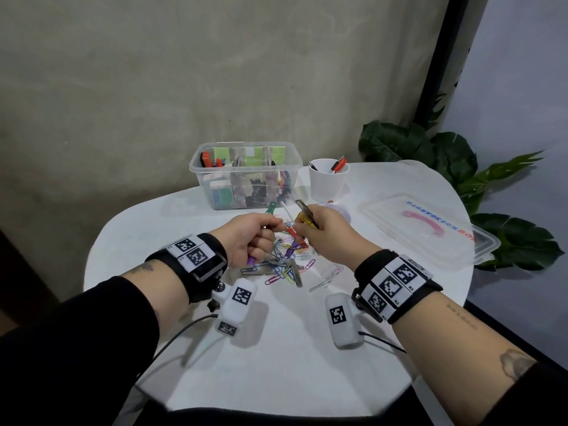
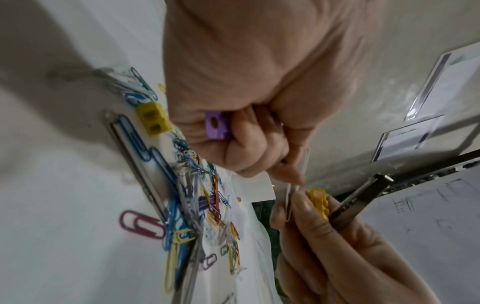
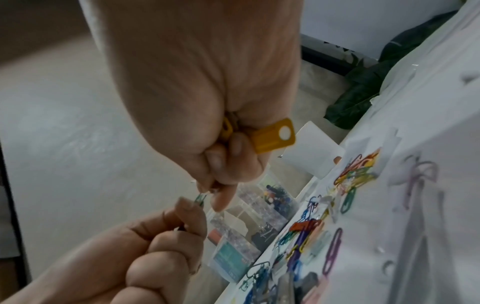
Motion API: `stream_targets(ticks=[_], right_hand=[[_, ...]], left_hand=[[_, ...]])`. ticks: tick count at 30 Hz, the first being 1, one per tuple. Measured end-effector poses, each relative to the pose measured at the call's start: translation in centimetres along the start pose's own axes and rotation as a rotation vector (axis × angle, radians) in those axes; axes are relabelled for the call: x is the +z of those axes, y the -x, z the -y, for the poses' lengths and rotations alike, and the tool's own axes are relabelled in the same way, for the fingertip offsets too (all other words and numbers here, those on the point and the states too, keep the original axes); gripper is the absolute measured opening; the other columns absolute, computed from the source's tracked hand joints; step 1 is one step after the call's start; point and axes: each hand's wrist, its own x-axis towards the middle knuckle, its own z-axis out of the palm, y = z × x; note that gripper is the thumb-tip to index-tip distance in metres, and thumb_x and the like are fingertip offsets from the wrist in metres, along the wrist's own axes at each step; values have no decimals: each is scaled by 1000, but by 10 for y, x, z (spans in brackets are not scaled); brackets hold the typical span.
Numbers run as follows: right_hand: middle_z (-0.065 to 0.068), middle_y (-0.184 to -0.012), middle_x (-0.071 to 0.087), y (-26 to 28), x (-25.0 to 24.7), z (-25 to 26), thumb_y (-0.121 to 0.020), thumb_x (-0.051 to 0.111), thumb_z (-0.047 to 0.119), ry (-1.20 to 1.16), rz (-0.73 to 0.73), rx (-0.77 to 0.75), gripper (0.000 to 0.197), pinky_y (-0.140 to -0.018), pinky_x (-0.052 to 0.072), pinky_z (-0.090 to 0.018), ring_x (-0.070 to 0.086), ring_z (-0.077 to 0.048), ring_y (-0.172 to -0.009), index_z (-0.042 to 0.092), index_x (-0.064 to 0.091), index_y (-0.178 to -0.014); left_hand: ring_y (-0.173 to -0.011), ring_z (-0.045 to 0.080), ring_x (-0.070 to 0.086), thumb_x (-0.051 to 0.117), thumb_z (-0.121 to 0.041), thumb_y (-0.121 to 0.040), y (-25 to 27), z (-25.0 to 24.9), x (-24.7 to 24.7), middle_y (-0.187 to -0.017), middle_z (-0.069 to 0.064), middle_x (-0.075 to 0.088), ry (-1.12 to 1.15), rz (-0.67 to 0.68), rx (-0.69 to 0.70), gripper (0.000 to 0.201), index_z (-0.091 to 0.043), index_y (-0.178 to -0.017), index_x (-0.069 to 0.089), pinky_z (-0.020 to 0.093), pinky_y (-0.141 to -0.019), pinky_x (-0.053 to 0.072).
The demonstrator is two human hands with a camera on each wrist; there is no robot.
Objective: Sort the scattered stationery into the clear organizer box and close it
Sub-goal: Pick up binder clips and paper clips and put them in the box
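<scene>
My left hand [image 1: 273, 230] and right hand [image 1: 299, 229] meet above a pile of coloured paper clips [image 1: 285, 259] in the middle of the white table [image 1: 276, 348]. The left hand [image 2: 275, 172] grips a purple sharpener [image 2: 217, 128]. Its fingertips pinch a thin paper clip [image 2: 297, 181], which the right fingertips also touch. The right hand [image 3: 215, 193] holds a yellow tag [image 3: 272, 135] and a dark cutter [image 2: 363, 195]. The clear organizer box [image 1: 242, 173] stands open at the back with stationery inside. Its lid [image 1: 430, 232] lies at the right.
A white cup [image 1: 328, 179] with pens stands right of the box. A yellow sharpener [image 2: 153, 119] lies by the clips. A leafy plant [image 1: 461, 167] rises behind the table's right edge. A grey wall runs close behind the box.
</scene>
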Motion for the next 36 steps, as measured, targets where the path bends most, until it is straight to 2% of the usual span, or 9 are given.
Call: stream_targets(ticks=[5,8,14,17,21,24,28,31,36], right_hand=[[-3,-70,62,3,0,-5,-99,55,14,-209,-16,120,7,-52,41,-29,47,-14,-51,10,59,-95],[-5,-69,57,5,1,-2,-100,53,9,-448,-17,238,16,-47,36,-25,43,-8,-44,11,57,-114],[-9,-68,54,2,4,8,-99,53,5,-791,9,310,9,-38,26,-17,32,-8,-44,-1,57,-103],[-9,-67,56,-1,10,15,-98,58,13,-740,39,323,17,-35,28,-17,32,-8,-42,-3,63,-103],[-7,-62,57,-1,14,24,-95,64,26,-551,56,352,21,-34,28,-17,36,-10,-40,8,62,-85],[-2,-58,52,-4,14,22,-97,59,34,-565,-7,368,27,-35,28,-18,35,-10,-39,11,59,-83],[1,-54,42,-4,11,19,-96,61,23,-579,-102,350,17,-37,26,-20,31,-10,-39,11,57,-84],[3,-46,48,-3,9,17,-92,64,15,-487,-115,340,14,-40,24,-20,32,-12,-42,10,61,-80],[-2,-57,44,-4,12,16,-90,66,19,-440,-151,335,10,-41,27,-21,35,-14,-43,12,62,-86]], left_hand=[[-33,5,19,53,-36,-98,-2,-7,-14,-46,-9,24,44,-104,57,27,-13,-86,60,15,-29,12],[-39,5,18,58,-66,-82,-1,-8,-15,-52,-8,23,-46,-111,49,70,-3,-114,60,16,-31,15],[-57,8,17,38,-83,-79,0,-2,-8,-67,-6,22,172,113,55,89,-7,-117,61,19,-48,15],[-58,8,24,48,-73,-83,0,6,0,-69,-5,28,186,195,99,61,-13,-91,59,19,-46,20],[-53,10,38,46,-43,-99,-3,12,13,-67,-2,45,207,130,148,32,-18,-81,52,18,-41,27],[-54,12,48,40,-36,-104,-4,14,14,-70,4,56,307,65,143,31,-14,-86,54,20,-41,35],[-54,14,53,38,-33,-105,-3,15,11,-71,7,55,352,43,137,30,-12,-90,54,20,-41,34],[-55,14,50,37,-33,-105,-2,15,8,-83,11,56,341,73,107,28,-14,-91,53,21,-43,30],[-55,16,52,42,-29,-102,4,11,8,-85,13,56,279,100,66,22,-18,-95,60,20,-46,32]])
